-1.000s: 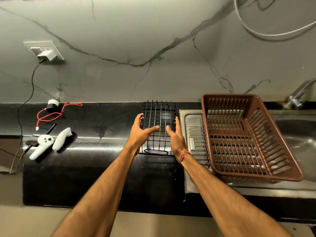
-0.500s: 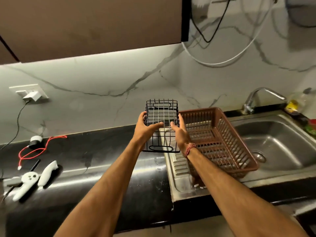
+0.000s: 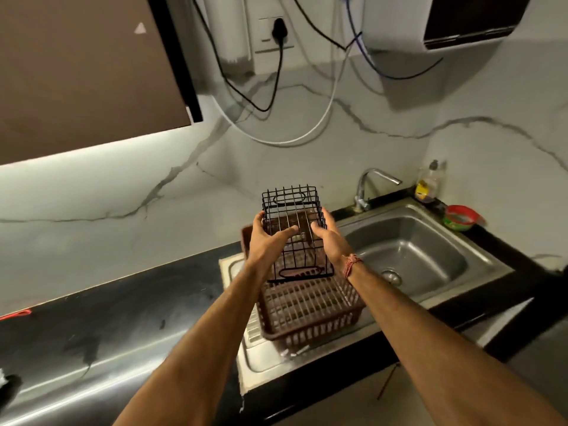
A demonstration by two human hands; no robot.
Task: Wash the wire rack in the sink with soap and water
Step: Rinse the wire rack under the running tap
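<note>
I hold the black wire rack (image 3: 292, 207) in the air with both hands, above the brown dish basket (image 3: 310, 312). My left hand (image 3: 266, 238) grips its left side, thumb across the wires. On the rack's right side, my right hand (image 3: 327, 238) grips in the same way; a red thread circles that wrist. The steel sink (image 3: 408, 256) lies to the right, its basin bare with a drain (image 3: 391, 276) at the near end. A tap (image 3: 368, 186) stands at the sink's back left. A soap bottle (image 3: 428, 186) stands behind the sink.
A red and green bowl-like item (image 3: 461, 218) sits on the counter right of the sink. The black counter (image 3: 123, 318) stretches left. Cables (image 3: 276, 87) hang down the marble wall, a dark cabinet (image 3: 86, 72) is upper left, and a white appliance (image 3: 445, 23) hangs upper right.
The rack went from resting on the counter to lifted in both hands and carried right, now above the brown basket. My view swung right and up toward the sink.
</note>
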